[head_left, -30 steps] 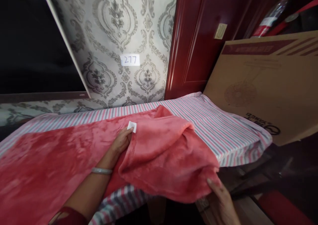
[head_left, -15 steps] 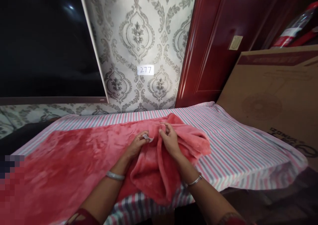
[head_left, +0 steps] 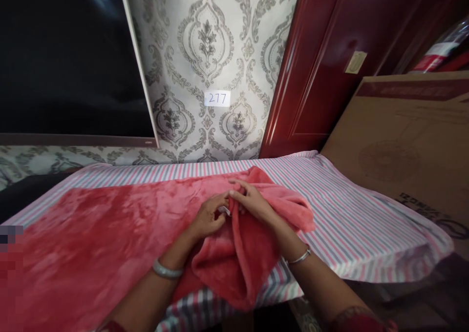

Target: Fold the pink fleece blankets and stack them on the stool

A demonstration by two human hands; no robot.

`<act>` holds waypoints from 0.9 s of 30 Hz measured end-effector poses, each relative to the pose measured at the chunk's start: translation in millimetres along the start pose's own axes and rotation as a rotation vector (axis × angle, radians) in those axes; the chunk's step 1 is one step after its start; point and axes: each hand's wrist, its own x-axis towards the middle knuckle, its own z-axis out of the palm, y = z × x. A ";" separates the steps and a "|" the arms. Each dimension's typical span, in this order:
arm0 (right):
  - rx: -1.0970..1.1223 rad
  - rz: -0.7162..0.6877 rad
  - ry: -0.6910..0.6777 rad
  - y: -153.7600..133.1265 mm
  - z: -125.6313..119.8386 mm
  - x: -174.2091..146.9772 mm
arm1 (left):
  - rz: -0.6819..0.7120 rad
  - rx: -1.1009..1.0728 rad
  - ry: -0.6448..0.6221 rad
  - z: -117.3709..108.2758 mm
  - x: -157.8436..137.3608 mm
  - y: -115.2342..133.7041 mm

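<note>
A red plush blanket (head_left: 110,234) lies across the table, flat on the left and bunched into folds under my hands. My left hand (head_left: 210,217) is bent at the middle of the bunched part, its thumb and fingers closed around a small white label (head_left: 224,210) on the blanket. Right beside it, my right hand (head_left: 252,200) pinches a raised fold, with the index finger stretched over the top. One corner of the blanket hangs over the near edge. Part of the label is hidden by the left fingers.
A striped cloth (head_left: 351,215) covers the table. A large cardboard box (head_left: 410,127) stands at the right, with a bottle (head_left: 437,53) behind it. On the patterned wall are a dark television (head_left: 69,63) and a paper marked 277 (head_left: 217,98).
My left hand has moved slightly right, bringing the label closer to the right hand. The right index finger now reaches further left over the fold. The view has shifted a little.
</note>
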 end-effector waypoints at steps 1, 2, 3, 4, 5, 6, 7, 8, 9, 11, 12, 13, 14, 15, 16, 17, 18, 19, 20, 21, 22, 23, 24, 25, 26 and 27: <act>-0.008 0.039 -0.029 -2.2 -0.5 -0.7 | -0.005 -0.011 -0.011 0.3 -0.4 0.1; -0.015 0.069 -0.044 -4.7 -1.0 -1.5 | -0.022 -0.039 -0.014 0.6 -0.6 0.0; -0.009 0.084 -0.038 -7.8 -2.2 -2.2 | -0.050 -0.079 -0.010 0.5 -0.6 -0.1; 0.018 0.083 -0.009 -11.7 -4.5 -2.7 | -0.086 -0.130 -0.001 0.1 -0.4 -0.3; 0.055 0.074 0.032 -16.8 -8.4 -2.6 | -0.126 -0.189 0.008 -0.7 -0.2 -0.4; 0.093 0.061 0.078 -23.3 -14.4 -1.9 | -0.167 -0.253 0.016 -2.0 0.1 -0.5; 0.133 0.044 0.128 -31.2 -22.8 -0.5 | -0.207 -0.318 0.021 -3.5 0.4 -0.5; 0.171 0.025 0.182 -40.4 -33.4 1.4 | -0.241 -0.379 0.028 -5.0 0.5 -0.4; 0.206 0.007 0.239 -50.7 -45.8 3.6 | -0.271 -0.433 0.039 -6.4 0.6 -0.4; 0.272 -0.029 0.346 -72.2 -74.0 7.8 | -0.317 -0.525 0.071 -7.7 0.4 -0.5; 0.299 -0.045 0.399 -82.2 -88.1 9.2 | -0.336 -0.564 0.082 -7.4 0.1 -0.9; 0.321 -0.060 0.444 -91.0 -101.3 10.0 | -0.351 -0.598 0.088 -6.6 -0.4 -1.4; 0.335 -0.071 0.481 -98.2 -112.9 10.0 | -0.365 -0.621 0.091 -5.3 -0.9 -2.2; 0.344 -0.077 0.510 -103.5 -122.7 9.5 | -0.373 -0.625 0.090 -3.9 -1.5 -3.1; 0.348 -0.078 0.530 -106.9 -130.5 8.5 | -0.367 -0.607 0.090 -2.5 -2.1 -4.1; 0.350 -0.073 0.546 -108.6 -136.2 7.2 | -0.344 -0.566 0.095 -1.3 -2.9 -5.0; 0.352 -0.066 0.561 -109.0 -140.2 5.8 | -0.301 -0.502 0.104 -0.5 -3.7 -5.7; 0.358 -0.062 0.575 -108.5 -142.6 4.6 | -0.237 -0.420 0.117 0.0 -4.7 -5.8; 0.366 -0.063 0.587 -107.6 -143.8 3.5 | -0.151 -0.325 0.130 0.4 -5.9 -5.2; 0.377 -0.068 0.598 -106.5 -144.2 2.8 | -0.049 -0.223 0.141 0.7 -7.3 -3.7; 0.392 -0.074 0.608 -105.6 -143.9 2.4 | 0.061 -0.118 0.143 1.5 -8.9 -1.3; 0.410 -0.078 0.615 -105.0 -143.2 2.3 | 0.174 -0.010 0.130 3.1 -10.8 2.1; 0.427 -0.078 0.620 -104.6 -142.2 2.6 | 0.282 0.100 0.103 5.8 -13.0 6.3; 0.440 -0.072 0.627 -104.5 -141.1 3.2 | 0.385 0.209 0.066 10.0 -15.4 11.1; 0.447 -0.064 0.629 -104.5 -139.9 4.0 | 0.480 0.313 0.026 15.5 -18.0 16.1; 0.450 -0.055 0.631 -104.6 -138.6 4.9 | 0.567 0.407 -0.008 22.4 -20.6 20.9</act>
